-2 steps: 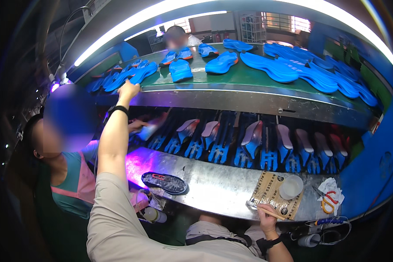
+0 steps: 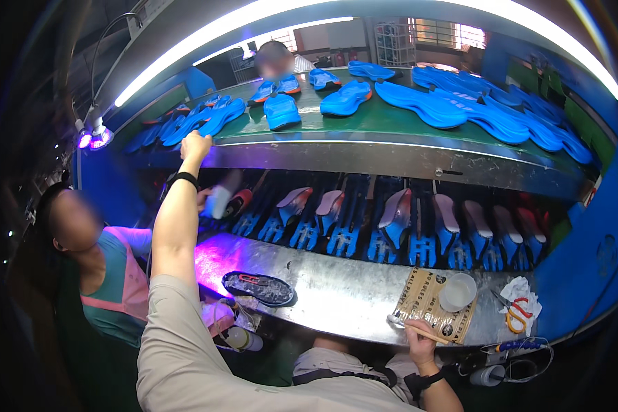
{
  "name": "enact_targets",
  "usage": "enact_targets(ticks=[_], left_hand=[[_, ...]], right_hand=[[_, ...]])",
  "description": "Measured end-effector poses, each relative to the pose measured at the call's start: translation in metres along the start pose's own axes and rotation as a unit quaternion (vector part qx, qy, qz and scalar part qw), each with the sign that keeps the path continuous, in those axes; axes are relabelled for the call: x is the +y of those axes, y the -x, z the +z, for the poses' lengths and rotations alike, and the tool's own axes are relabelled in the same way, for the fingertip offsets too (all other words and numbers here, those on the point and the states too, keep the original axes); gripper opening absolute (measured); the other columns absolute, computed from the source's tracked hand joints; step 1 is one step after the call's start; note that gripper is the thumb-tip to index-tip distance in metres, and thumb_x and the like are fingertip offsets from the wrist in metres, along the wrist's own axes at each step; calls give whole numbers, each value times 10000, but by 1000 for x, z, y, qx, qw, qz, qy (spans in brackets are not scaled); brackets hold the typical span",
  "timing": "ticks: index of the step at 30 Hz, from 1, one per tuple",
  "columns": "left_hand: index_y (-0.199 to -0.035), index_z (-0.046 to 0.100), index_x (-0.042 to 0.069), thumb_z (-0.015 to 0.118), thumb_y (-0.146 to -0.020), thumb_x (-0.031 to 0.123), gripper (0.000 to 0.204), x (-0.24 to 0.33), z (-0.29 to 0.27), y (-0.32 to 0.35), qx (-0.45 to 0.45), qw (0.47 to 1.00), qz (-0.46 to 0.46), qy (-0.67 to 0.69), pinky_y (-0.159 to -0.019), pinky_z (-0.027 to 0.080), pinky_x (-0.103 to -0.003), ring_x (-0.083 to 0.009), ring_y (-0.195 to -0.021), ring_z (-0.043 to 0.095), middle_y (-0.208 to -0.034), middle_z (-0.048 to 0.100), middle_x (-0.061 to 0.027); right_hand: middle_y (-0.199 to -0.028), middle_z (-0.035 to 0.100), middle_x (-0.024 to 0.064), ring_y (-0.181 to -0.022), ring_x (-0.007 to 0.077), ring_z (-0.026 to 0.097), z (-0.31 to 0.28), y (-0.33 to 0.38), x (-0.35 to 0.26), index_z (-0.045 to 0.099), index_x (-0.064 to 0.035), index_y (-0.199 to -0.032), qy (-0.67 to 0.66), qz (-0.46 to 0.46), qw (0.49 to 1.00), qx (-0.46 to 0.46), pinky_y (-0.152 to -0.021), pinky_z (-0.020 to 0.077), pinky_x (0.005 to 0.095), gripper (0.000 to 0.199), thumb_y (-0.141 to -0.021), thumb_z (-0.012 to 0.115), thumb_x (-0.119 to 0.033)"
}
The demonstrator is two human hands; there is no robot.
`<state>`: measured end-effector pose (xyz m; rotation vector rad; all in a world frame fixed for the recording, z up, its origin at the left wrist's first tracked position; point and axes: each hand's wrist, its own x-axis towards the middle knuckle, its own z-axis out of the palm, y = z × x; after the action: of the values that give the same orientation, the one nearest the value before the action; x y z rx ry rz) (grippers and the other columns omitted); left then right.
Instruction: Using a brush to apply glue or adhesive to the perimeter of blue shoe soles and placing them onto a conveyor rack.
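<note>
The left hand (image 2: 196, 145) reached up to the near edge of the green upper belt (image 2: 384, 120), its fingers curled at a blue sole (image 2: 220, 118) lying there; whether it gripped the sole could not be told. The right hand (image 2: 419, 338) was clenched on a thin brush (image 2: 410, 327) at the near edge of the steel bench (image 2: 336, 292), over a brown card (image 2: 429, 302) beside a small white cup (image 2: 456, 292), contents unclear. A dark sole (image 2: 257, 287) lay toward the bench's left end, under purple light. Orange-handled scissors (image 2: 517, 312) rested on a rag at the right end. More blue soles crowded the belt
</note>
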<state>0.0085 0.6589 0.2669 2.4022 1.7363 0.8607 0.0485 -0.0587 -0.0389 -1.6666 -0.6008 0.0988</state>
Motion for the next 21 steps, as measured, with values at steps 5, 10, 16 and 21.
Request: enact_targets(ticks=[5, 10, 16, 21], left_hand=[[-917, 747, 33, 737, -866, 403, 374, -35, -13, 9, 137, 984, 75, 83, -891, 539, -464, -381, -970, 712, -944, 745, -220], [-977, 749, 26, 753, -862, 419, 409, -45, -25, 29, 152, 982, 71, 85, -874, 539, -475, -409, -914, 711, -965, 743, -226], [-1237, 698, -2, 724, -911, 209, 389, -24, -38, 35, -37, 945, 26, 324, -648, 578, -308, -136, -692, 701, -1023, 754, -140], [-986, 763, -2, 749, -884, 258, 279, -26, -44, 35, 10, 963, 51, 263, -679, 568, -336, -184, -702, 718, -797, 755, -119]], right_hand=[[-888, 694, 143, -819, 283, 659, -1, 0, 0, 726, 4, -970, 11, -1, 1000, -22, -760, 522, 358, 127, -864, 668, -34], [-891, 692, 137, -824, 277, 659, 0, -3, -3, 723, 5, -978, 19, -16, 999, -28, -770, 522, 355, 128, -876, 662, -40], [-913, 688, 112, -843, 224, 652, 0, -3, 0, 717, 7, -1012, -23, 10, 999, -25, -772, 512, 328, 136, -911, 654, -59], [-921, 687, 106, -861, 210, 649, 2, -3, 0, 716, 7, -1022, -25, 9, 999, -25, -784, 508, 317, 139, -924, 654, -69]])
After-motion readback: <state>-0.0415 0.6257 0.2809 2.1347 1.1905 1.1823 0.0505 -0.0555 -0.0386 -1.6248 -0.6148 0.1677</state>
